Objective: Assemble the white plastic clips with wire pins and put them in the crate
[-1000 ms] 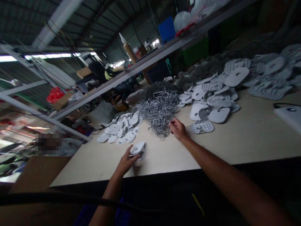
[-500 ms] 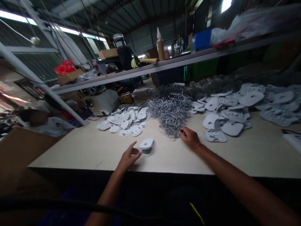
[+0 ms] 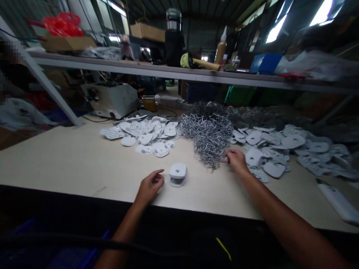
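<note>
Pale workbench (image 3: 70,160) in a factory shed. Left hand (image 3: 150,188) lay open, just beside a white plastic clip (image 3: 177,174); right hand (image 3: 237,161) curled, grip unclear, at a heap of metal pins (image 3: 207,136).

Dim factory interior. Hard, blown-out glare from roof skylights (image 3: 322,13). Soft, even light on pale table (image 3: 70,160); faint shadow under left hand (image 3: 150,186). Near edge almost black. Strong wide-lens bending at frame edges; far right slightly blurred.

A workbench (image 3: 70,160) holds white plates (image 3: 146,137) — and heaped wire clips (image 3: 208,136).
</note>
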Tool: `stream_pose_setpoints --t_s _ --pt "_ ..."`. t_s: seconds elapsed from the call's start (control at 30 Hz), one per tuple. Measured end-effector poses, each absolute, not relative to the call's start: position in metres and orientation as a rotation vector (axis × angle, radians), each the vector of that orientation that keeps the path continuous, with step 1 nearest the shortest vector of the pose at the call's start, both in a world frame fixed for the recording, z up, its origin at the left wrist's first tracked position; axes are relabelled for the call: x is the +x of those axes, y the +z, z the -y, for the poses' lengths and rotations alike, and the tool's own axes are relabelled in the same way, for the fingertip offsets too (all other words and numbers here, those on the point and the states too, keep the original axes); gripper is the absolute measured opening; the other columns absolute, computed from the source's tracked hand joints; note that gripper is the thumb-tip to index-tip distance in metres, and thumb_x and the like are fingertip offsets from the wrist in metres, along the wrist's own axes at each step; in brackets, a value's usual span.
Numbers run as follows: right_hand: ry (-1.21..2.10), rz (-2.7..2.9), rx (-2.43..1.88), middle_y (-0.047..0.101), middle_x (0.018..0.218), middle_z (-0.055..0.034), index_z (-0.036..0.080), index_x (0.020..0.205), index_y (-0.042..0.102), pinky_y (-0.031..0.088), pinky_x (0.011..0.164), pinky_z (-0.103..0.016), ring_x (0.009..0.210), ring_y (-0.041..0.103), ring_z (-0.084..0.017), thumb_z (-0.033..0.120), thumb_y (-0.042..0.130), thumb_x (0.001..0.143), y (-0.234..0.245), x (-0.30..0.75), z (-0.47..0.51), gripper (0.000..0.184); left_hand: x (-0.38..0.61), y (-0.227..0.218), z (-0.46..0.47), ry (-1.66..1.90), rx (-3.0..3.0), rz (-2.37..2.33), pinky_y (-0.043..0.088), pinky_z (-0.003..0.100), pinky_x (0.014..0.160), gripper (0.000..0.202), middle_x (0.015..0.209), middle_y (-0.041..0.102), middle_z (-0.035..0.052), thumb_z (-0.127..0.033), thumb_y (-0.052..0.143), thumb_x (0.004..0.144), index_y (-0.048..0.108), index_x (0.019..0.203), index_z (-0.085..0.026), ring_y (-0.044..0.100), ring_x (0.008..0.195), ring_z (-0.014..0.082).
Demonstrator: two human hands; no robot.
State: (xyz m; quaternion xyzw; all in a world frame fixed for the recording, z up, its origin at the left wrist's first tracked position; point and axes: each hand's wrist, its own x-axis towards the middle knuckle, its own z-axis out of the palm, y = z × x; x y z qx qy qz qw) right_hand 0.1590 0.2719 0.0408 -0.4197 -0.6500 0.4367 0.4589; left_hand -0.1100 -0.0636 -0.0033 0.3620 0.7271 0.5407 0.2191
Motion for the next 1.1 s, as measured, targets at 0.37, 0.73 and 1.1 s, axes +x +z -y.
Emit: stream_pose_setpoints --t_s 0.37,0.73,1.1 --pt "1.365 1.399 -1.219 0.062 0.06 -0.0005 0.02 0.066 0.058 0.043 0.037 -0.02 0.044 0.049 -0.011 0.025 0.073 0.06 0.068 0.156 -0.278 0.017 -0.103 -0.005 0.071 1.612 0.918 -1.9 0.061 0.036 0.082 0.052 0.097 0.075 0.0078 -0.048 0.071 0.084 0.072 0.125 -0.016 0.074 0.088 0.0234" --pt "1.484 1.276 -1.086 0.06 0.063 0.0009 0.02 0.069 0.058 0.041 0.038 -0.018 0.045 0.043 -0.007 0.022 0.072 0.058 0.109 0.15 -0.294 0.018 -0.103 -0.004 0.072 1.595 0.871 -1.923 0.061 0.038 0.085 0.052 0.1 0.078 0.0101 -0.049 0.072 0.083 0.073 0.123 -0.016 0.075 0.09 0.025" --pt "1.394 1.401 -1.157 0.065 0.066 -0.0041 0.017 0.068 0.065 0.054 0.042 -0.022 0.049 0.054 -0.011 0.025 0.078 0.059 0.086 0.158 -0.272 0.018 -0.105 -0.011 0.072 1.566 0.849 -1.952 0.063 0.041 0.09 0.052 0.105 0.079 0.0116 -0.052 0.071 0.088 0.073 0.125 -0.016 0.077 0.094 0.027"
